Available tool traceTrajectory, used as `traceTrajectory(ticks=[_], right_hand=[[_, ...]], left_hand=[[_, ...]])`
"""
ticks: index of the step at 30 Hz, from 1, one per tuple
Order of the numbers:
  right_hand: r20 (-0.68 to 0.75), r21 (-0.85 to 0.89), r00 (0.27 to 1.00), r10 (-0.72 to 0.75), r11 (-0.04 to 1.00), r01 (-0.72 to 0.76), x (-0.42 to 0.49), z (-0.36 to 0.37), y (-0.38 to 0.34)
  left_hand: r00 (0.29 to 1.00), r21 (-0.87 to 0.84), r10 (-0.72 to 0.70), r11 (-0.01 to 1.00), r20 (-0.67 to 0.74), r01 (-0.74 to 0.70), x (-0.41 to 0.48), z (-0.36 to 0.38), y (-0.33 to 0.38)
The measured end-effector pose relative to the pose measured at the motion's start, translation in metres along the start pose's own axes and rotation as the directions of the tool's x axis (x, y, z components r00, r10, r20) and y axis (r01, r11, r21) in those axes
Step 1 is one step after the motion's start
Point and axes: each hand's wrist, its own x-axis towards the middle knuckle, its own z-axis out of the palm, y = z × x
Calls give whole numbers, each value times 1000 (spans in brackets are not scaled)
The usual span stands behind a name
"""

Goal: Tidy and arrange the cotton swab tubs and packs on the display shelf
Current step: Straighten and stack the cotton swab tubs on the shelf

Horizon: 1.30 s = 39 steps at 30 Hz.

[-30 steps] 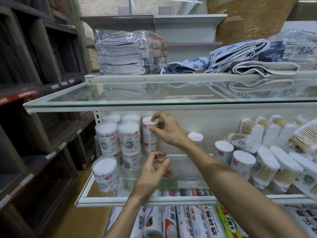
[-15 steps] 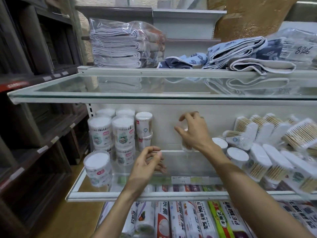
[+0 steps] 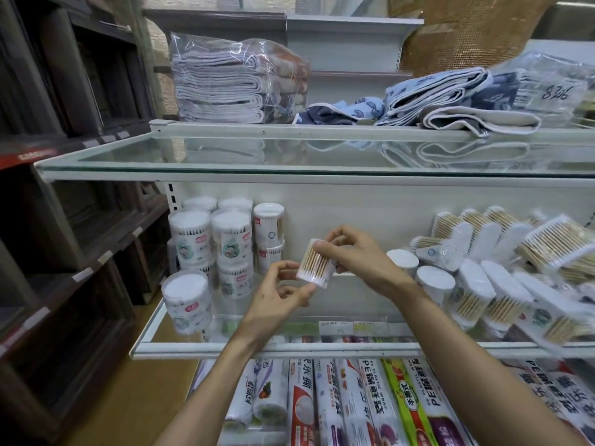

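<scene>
Head view. A small tub [image 3: 317, 263] of wooden-stemmed cotton swabs is held tilted in the air in front of the display shelf [image 3: 289, 349], above its bare middle stretch. The right hand [image 3: 357, 255] has its grip clamped on the tub's upper end, fingers curled round it. The left hand [image 3: 277, 297] pinches the lower end between thumb and fingertips, so its grip is also closed on the tub.

At the shelf's left end, stacked tubs [image 3: 225, 239] stand upright against the back panel, with a narrower stack [image 3: 269, 226] just beside them. One wide tub [image 3: 186, 300] stands alone near the front edge. To the right of the hands, more tubs [image 3: 434, 281] lean among flat swab packs [image 3: 515, 268], which lie overlapping and disordered.

Above is a glass shelf [image 3: 225, 156]. Behind it lie bagged towels [image 3: 238, 85] and folded cloths [image 3: 450, 101]. Below the display shelf lie boxed plastic wrap rolls [image 3: 354, 407]. Dark wooden shelving [image 3: 64, 123] stands at far left.
</scene>
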Motion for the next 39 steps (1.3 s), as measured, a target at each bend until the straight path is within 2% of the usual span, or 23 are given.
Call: traceTrajectory(ticks=[4,8,13,20,23,25,26,29,32,34,36,39], right_hand=[[33,87,999,-20,996,17,-6,8,1],[75,283,997,5,959,-26,-11,3,4],[76,356,997,-17,934,-12,-18,2,5],[127,345,992,-18,938,-27,-19,-2,5],[105,532,994,36,842,-86,-18,-1,9],[110,662,992,60,740,-118,-19,1,12],[118,675,991,63,727,-127,-20,3,15],[180,563,983,47,814,-142,-23,7,23],[212,293,976,57,949,-119,-26,6,27],[201,138,978,50,987,-79,-27,3,26],[174,110,984,32,993,-52,-27,4,23],[132,186,991,27,981,-52,-27,4,21]], left_hand=[[1000,-64,-4,998,-7,3,-1,1,2],[999,-276,-45,960,27,51,2,0,2],[997,-306,-39,950,59,55,3,0,3],[1000,-222,-5,975,-30,-1,3,1,0],[994,-183,30,982,-110,-50,5,0,-1],[992,-106,56,992,-117,-69,4,-1,-1],[992,-81,62,994,-109,-71,3,0,-2],[989,-97,70,992,-130,-83,2,0,-2],[980,-98,71,991,-184,-90,3,-3,-5],[979,-88,77,992,-190,-95,3,-4,-7],[979,-77,91,991,-182,-107,3,-3,-8],[980,-79,92,991,-177,-107,3,-2,-6]])
